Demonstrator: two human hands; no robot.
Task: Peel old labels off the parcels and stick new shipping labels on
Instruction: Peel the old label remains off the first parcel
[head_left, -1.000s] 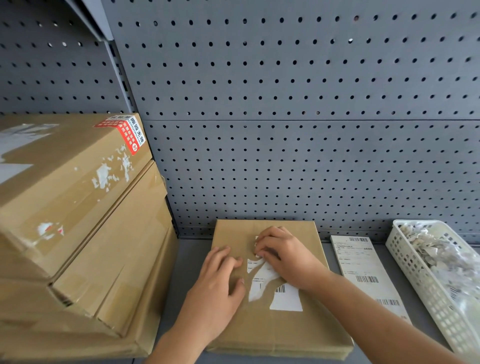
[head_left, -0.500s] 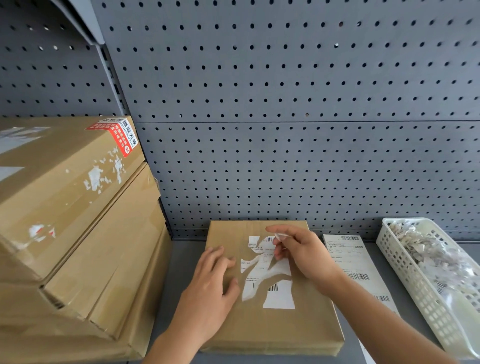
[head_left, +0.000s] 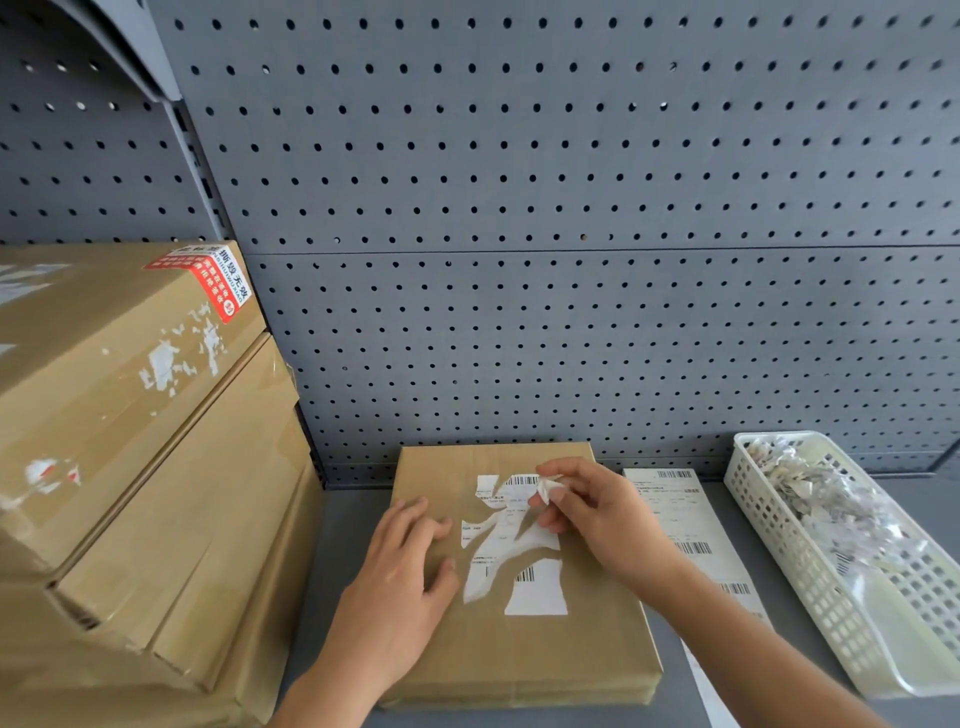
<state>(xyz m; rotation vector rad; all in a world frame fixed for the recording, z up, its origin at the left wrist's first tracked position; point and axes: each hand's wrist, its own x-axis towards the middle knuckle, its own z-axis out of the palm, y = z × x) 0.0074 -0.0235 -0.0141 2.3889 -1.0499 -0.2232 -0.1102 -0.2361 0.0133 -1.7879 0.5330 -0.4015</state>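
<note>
right grip (head_left: 597, 514) pinches torn label scrap (head_left: 548, 487) | left grip (head_left: 410, 561) spread flat — pressing parcel (head_left: 571, 654)

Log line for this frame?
left hand flat on parcel | right hand pinches torn scrap | old label partly peeled | new label sheet beside parcel

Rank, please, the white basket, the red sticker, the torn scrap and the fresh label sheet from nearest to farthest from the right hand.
1. Torn scrap, pinched in the right hand.
2. Fresh label sheet, just to its right.
3. White basket, farther right.
4. Red sticker, far left.
</note>
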